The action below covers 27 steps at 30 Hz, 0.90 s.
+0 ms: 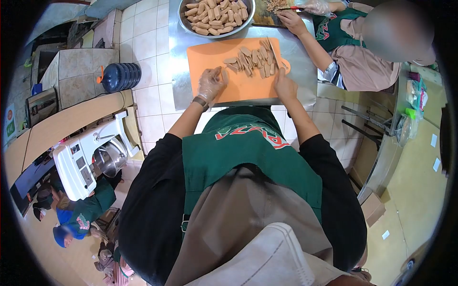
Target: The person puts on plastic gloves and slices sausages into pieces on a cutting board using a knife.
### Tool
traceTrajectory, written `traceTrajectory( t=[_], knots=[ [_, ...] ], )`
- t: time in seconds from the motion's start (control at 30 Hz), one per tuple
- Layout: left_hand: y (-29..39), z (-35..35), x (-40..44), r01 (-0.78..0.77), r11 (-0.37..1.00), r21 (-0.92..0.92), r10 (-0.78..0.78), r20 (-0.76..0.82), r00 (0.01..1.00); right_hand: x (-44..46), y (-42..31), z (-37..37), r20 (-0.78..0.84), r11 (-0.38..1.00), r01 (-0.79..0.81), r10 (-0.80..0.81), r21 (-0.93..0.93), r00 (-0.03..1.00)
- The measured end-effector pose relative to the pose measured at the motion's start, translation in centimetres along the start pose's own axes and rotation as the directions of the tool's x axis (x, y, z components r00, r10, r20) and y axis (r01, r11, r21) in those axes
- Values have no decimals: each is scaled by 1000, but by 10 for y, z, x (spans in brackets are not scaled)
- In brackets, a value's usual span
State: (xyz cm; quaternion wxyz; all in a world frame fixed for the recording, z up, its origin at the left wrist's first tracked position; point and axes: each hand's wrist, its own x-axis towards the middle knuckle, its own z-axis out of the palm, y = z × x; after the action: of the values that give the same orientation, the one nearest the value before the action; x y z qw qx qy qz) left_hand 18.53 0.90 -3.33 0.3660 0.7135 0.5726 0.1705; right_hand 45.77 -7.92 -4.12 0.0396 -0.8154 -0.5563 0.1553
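Observation:
An orange cutting board [205, 55] lies on the metal table. Sliced sausage pieces [248, 62] are spread over its upper right part. My left hand [212, 85], in a clear plastic glove, is at the board's left side, with its fingers closed around a small brown piece. At the right edge, my bare right hand [286, 87] grips the handle of a knife [273, 52], whose blade points up and away beside the slices. A metal bowl [182, 19] heaped with whole sausages [217, 14] stands behind the board.
The metal table [179, 90] carries a second, dark cutting board [262, 18] at the top right, where a co-worker's hands [292, 22] hold a red-handled knife. A blue water jug [121, 77] and a white stand mixer [76, 164] are on the left.

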Motion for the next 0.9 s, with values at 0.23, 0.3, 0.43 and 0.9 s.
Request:
traceTrajectory(
  t=[0.23, 0.3, 0.43, 0.9],
  knots=[
    [6, 7, -5, 81, 980, -183, -84, -6, 996, -10, -43, 13, 58, 988, 154, -154, 9, 986],
    [5, 4, -5, 78, 987, -144, -77, 9, 997, -20, -62, 0, 50, 975, 224, -224, 13, 973],
    [6, 1, -3, 71, 995, -74, -70, 12, 997, -22, -79, 18, 94, 959, 270, -277, 84, 956],
    [11, -35, -7, -162, 921, 354, 256, -238, 937, -22, -52, 10, 137, 982, 115, -136, 147, 981]
  ],
)
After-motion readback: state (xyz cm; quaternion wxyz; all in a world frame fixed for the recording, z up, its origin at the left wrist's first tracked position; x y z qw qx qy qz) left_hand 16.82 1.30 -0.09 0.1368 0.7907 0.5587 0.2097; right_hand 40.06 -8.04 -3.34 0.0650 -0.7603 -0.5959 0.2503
